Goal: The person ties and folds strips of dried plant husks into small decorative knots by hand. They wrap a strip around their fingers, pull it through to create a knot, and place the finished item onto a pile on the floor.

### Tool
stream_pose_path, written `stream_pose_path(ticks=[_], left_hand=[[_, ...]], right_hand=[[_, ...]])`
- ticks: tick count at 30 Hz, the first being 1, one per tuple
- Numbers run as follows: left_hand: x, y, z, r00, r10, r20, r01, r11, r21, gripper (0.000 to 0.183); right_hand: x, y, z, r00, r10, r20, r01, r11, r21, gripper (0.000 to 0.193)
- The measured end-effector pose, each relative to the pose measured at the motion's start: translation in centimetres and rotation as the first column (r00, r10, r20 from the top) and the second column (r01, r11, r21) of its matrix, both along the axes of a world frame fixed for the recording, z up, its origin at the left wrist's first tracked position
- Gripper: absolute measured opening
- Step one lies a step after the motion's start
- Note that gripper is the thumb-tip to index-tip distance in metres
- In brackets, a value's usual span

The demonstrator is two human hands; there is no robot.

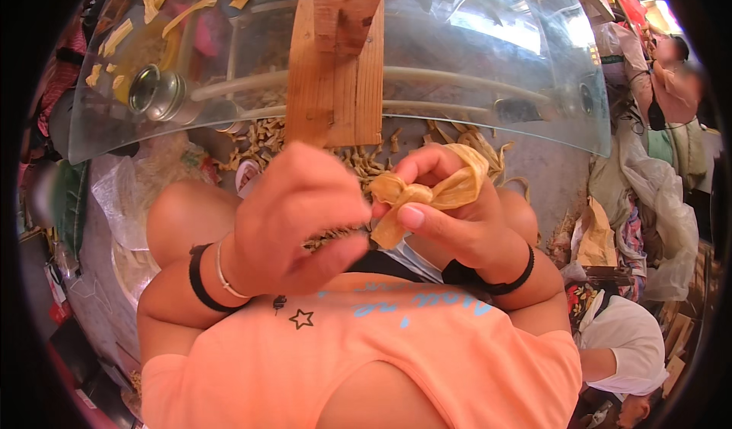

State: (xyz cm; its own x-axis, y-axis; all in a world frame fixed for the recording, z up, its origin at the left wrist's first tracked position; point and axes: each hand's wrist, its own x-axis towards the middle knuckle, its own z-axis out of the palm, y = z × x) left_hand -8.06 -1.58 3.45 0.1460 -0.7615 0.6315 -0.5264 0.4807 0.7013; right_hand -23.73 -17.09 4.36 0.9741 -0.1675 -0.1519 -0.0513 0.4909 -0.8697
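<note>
My right hand [461,216] pinches a yellowish-tan, slightly translucent strip [463,177] between thumb and fingers. The strip has a knot in it. One wide, crumpled end fans out over the fingers, and a short flat end hangs below the thumb. Just to the left is my left hand [305,219], blurred by motion, its fingers curled and the thumb lower down and apart from them. Nothing shows in it, though its inner side is partly hidden. Both hands are above my lap, close to a wooden board [335,101] on a glass tabletop [457,56].
A wooden block [348,14] stands on the board. More tan strips [191,10] lie on the glass at far left. Beneath the glass edge, many small tan pieces [263,136] cover the floor. A metal cup-like piece [158,94] shows at left. Other people [621,337] sit at right.
</note>
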Motion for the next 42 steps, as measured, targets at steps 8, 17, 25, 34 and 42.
stream_pose_path(ticks=[8, 17, 25, 34, 42], left_hand=[[-0.1, -0.6, -0.3, 0.796, -0.067, -0.601, 0.241, 0.947, 0.213, 0.035], [-2.3, -0.1, 0.7, 0.992, 0.065, -0.105, -0.061, 0.997, 0.037, 0.038], [-0.3, -0.5, -0.7, 0.979, -0.029, -0.202, 0.068, 0.979, 0.191, 0.012], [2.7, 1.9, -0.7, 0.993, -0.092, -0.072, 0.106, 0.972, 0.211, 0.016], [-1.3, 0.1, 0.7, 0.997, 0.034, -0.063, -0.015, 0.961, 0.277, 0.036]], right_hand=[[0.8, -1.0, 0.2, 0.959, 0.036, 0.281, 0.178, 0.696, -0.696, 0.025], [0.6, 0.4, -0.8, 0.923, 0.049, 0.381, 0.374, 0.112, -0.921, 0.028], [0.7, 0.5, -1.4, 0.931, 0.073, 0.358, 0.323, 0.295, -0.899, 0.024], [0.1, -1.5, 0.8, 0.962, 0.153, 0.226, 0.144, 0.421, -0.896, 0.013], [1.0, 0.0, -0.2, 0.954, 0.175, 0.243, 0.13, 0.487, -0.864, 0.012]])
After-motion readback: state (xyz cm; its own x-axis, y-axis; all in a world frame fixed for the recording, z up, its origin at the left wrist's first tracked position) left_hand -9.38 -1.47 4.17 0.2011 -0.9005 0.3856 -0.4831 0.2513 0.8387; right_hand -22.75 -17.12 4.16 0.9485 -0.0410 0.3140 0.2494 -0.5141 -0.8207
